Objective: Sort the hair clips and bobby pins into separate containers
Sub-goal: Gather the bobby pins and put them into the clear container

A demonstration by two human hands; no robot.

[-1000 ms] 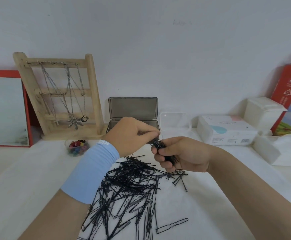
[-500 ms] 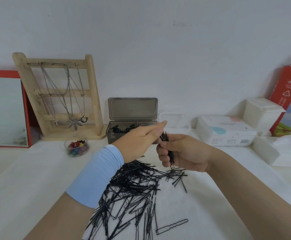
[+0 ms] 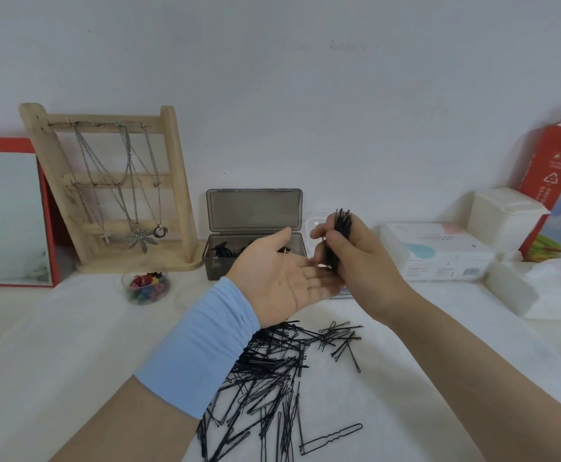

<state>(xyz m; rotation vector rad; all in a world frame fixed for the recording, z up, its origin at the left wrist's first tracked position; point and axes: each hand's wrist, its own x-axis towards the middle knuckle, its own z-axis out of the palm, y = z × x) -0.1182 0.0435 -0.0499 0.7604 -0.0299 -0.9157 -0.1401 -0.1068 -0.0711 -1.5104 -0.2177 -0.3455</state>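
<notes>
My right hand (image 3: 359, 261) grips an upright bundle of black bobby pins (image 3: 339, 235), whose lower ends rest on the fingers of my left hand (image 3: 282, 278), held flat with the palm up. Many loose black bobby pins (image 3: 272, 371) lie spread on the white table below my hands. Behind my hands stands a grey box (image 3: 220, 261) with its lid raised and dark hair clips inside. A small clear container (image 3: 316, 221) shows behind my right hand, mostly hidden. A clear bowl of small coloured clips (image 3: 146, 288) sits to the left.
A wooden necklace stand (image 3: 112, 191) and a red-framed mirror (image 3: 5, 215) lean against the wall at left. At right are a flat white pack (image 3: 439, 251), a white lidded box (image 3: 502, 218), a red carton (image 3: 559, 188) and tissues (image 3: 552, 281).
My left hand has let go of the bundle and turned palm up under it. My right hand has lifted the pins and stood them upright.
</notes>
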